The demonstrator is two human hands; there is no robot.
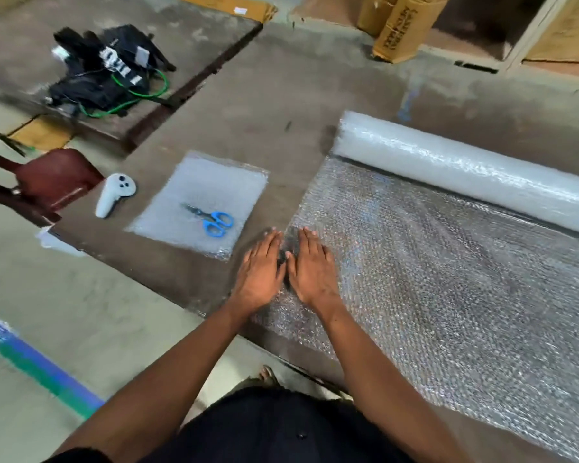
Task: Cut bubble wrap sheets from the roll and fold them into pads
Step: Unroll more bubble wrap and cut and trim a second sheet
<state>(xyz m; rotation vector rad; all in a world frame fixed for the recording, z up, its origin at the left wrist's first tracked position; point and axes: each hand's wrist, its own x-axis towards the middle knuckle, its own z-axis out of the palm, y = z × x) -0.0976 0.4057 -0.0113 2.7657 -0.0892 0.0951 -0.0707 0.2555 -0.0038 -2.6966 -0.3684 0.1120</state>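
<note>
A big roll of bubble wrap (465,165) lies at the right on a brown table (281,105), with a wide sheet (448,279) unrolled from it toward me. My left hand (261,269) and my right hand (311,265) lie flat side by side, fingers straight, on the sheet's left edge. Left of them a folded bubble wrap pad (208,192) rests on the table, and blue-handled scissors (211,217) lie on top of it.
A white handheld controller (114,193) lies left of the pad. A dark red chair (47,182) stands at the table's left corner. A black bag with a green cable (107,75) sits at the back left. Cardboard boxes (398,31) stand behind.
</note>
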